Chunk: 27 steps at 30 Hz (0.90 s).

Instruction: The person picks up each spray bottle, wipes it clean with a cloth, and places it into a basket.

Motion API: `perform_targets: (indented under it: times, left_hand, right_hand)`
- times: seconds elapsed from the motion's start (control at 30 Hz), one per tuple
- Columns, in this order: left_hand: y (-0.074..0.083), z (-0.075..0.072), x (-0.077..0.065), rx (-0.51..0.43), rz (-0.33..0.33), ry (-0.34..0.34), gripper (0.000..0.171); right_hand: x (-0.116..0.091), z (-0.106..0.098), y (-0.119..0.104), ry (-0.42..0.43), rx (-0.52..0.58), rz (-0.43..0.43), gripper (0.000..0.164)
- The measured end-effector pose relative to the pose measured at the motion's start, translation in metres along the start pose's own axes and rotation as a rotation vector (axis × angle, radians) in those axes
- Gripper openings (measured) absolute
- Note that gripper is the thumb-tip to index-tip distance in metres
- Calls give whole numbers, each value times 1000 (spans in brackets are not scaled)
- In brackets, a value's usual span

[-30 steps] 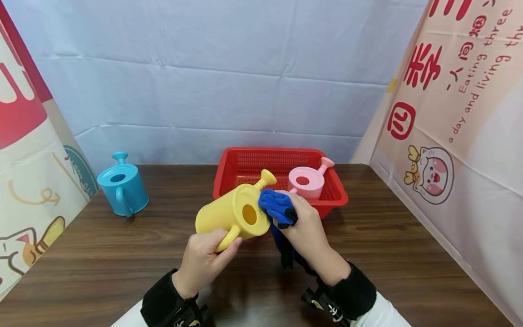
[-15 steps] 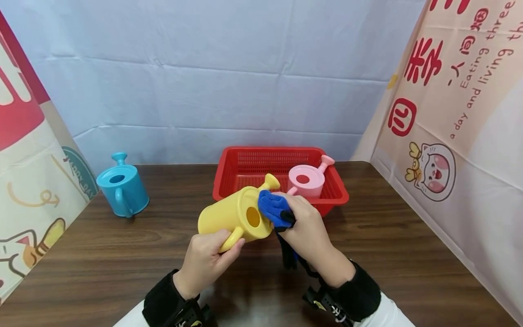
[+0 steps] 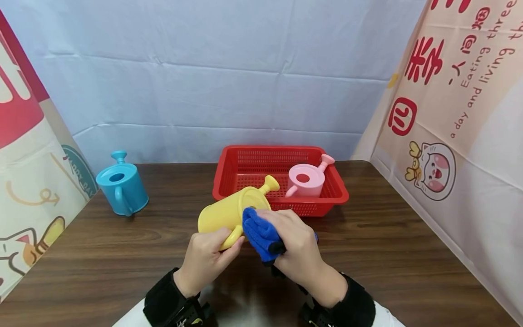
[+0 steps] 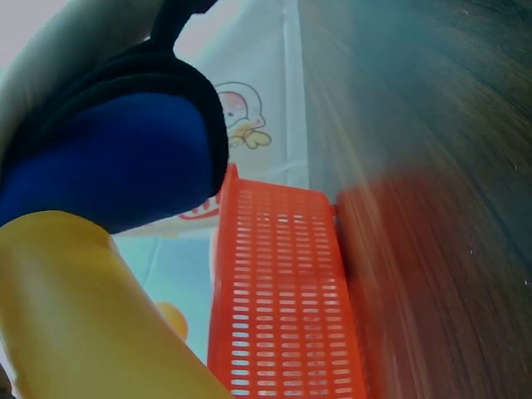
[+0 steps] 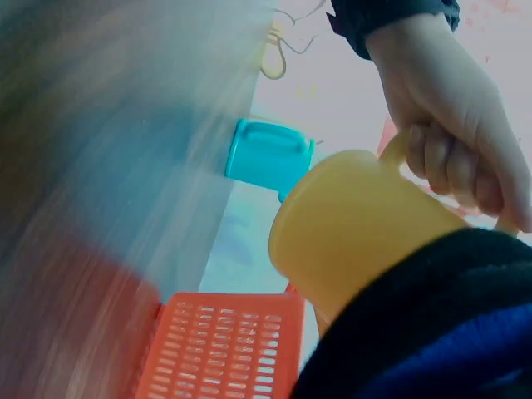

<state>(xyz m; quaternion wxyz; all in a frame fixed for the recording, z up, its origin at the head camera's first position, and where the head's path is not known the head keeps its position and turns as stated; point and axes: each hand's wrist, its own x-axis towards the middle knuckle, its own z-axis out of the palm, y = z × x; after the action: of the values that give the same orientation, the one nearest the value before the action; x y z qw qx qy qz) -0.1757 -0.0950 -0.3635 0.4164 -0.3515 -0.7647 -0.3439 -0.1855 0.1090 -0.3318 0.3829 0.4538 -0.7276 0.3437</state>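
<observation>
A yellow toy watering can (image 3: 222,212) is tilted above the table, its spout toward the basket. My left hand (image 3: 206,261) grips its handle, fingers curled through the loop as the right wrist view shows. In my right hand (image 3: 300,254) is a bunched blue cloth (image 3: 259,234) with black edging, pressed to the can's top near the handle and covering most of the opening. The left wrist view has the cloth (image 4: 116,158) right against the yellow can (image 4: 83,307). Part of the cloth hangs below the right hand, mostly hidden.
Behind the hands stands a red plastic basket (image 3: 261,152) with a pink watering can (image 3: 306,180) inside on its right. A blue watering can (image 3: 124,188) stands at the left on the dark wooden table (image 3: 171,190). Fabric sheets (image 3: 184,91) hang at the back and both sides.
My right hand has moved the cloth down and left across the can's top, from its far right rim toward the handle. The yellow can has shifted slightly right.
</observation>
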Motion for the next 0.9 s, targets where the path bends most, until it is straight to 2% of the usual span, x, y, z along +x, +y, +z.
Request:
perform_targets:
  times: [0.13, 0.23, 0.33, 0.47, 0.63, 0.73, 0.8, 0.9]
  left_hand:
    - [0, 0, 0, 11, 3, -12, 37]
    - [1, 0, 1, 23, 29, -16, 37]
    - [3, 0, 2, 38, 58, -19, 37]
    - [6, 0, 2, 51, 96, -23, 39]
    - [8, 0, 2, 46, 107, -33, 40]
    - [9, -1, 2, 44, 106, -36, 39]
    - [10, -1, 2, 35, 112, -39, 38]
    - [11, -2, 2, 24, 125, -52, 37]
  right_hand:
    - [3, 0, -6, 8, -22, -88, 46]
    - [6, 0, -7, -8, -54, -54, 49]
    - [9, -1, -4, -21, -83, 28, 54]
    - [12, -3, 4, -18, -176, 131, 59]
    - [14, -6, 13, -59, -285, 298, 55]
    - [12, -7, 20, -80, -268, 426, 47]
    - [9, -7, 27, -87, -216, 508, 40]
    - [6, -8, 35, -91, -131, 570, 31]
